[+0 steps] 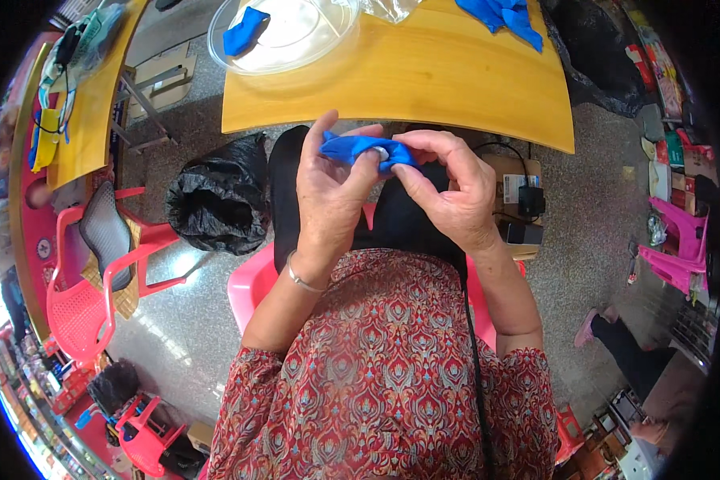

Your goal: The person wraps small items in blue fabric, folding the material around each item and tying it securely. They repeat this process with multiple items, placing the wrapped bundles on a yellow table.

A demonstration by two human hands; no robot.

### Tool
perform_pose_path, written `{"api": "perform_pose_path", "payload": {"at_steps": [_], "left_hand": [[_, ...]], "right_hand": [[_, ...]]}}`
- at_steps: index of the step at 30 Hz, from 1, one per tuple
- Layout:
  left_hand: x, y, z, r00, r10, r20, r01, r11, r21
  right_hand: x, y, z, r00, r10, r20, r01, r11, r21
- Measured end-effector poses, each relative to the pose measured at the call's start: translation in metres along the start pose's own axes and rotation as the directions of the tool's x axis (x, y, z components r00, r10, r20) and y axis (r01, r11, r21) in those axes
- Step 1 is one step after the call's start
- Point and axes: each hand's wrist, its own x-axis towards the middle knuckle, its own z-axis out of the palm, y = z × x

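Observation:
Both my hands hold a small piece of blue cloth (346,147) above my lap, just short of the table's near edge. My left hand (332,188) grips its left part, with the thumb pressed on a small whitish spot (382,153) in the cloth's fold; what that spot is, I cannot make out. At the cloth's right end, my right hand (454,180) pinches it between thumb and fingers. Another blue cloth piece (245,32) lies in a round clear plastic tray (296,62) on the table. More blue cloth (504,20) rests at the table's far right.
The yellow wooden table (400,88) stands in front of me. A black plastic bag (220,196) sits open on the floor at left, near a pink chair (84,296). A cardboard box (516,180) with a black device is under the table's right side. Another person's leg (628,344) shows at right.

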Motion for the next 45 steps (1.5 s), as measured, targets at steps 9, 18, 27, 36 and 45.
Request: {"api": "perform_pose_path", "payload": {"at_steps": [9, 18, 27, 36, 45], "left_hand": [[0.007, -0.007, -0.008, 1.000, -0.028, -0.001, 0.028, 0.997, -0.076], [0.003, -0.003, -0.005, 0.999, -0.035, 0.014, 0.035, 0.999, 0.009], [0.006, -0.005, 0.000, 0.998, 0.032, -0.058, -0.029, 0.998, 0.048], [0.005, -0.011, -0.010, 0.998, 0.051, -0.042, -0.046, 0.991, 0.124], [0.013, -0.013, -0.019, 0.894, 0.445, 0.050, -0.421, 0.796, 0.435]], "right_hand": [[0.003, 0.002, 0.004, 0.989, -0.148, 0.021, 0.149, 0.965, -0.216], [0.004, 0.004, 0.004, 0.991, -0.130, -0.019, 0.126, 0.981, -0.144], [-0.003, 0.010, 0.011, 0.999, -0.043, -0.031, 0.043, 0.999, 0.004], [-0.002, 0.008, 0.009, 0.999, -0.022, -0.046, 0.024, 0.998, 0.061], [-0.004, 0.011, 0.010, 0.999, -0.002, -0.036, 0.006, 0.992, 0.125]]}}
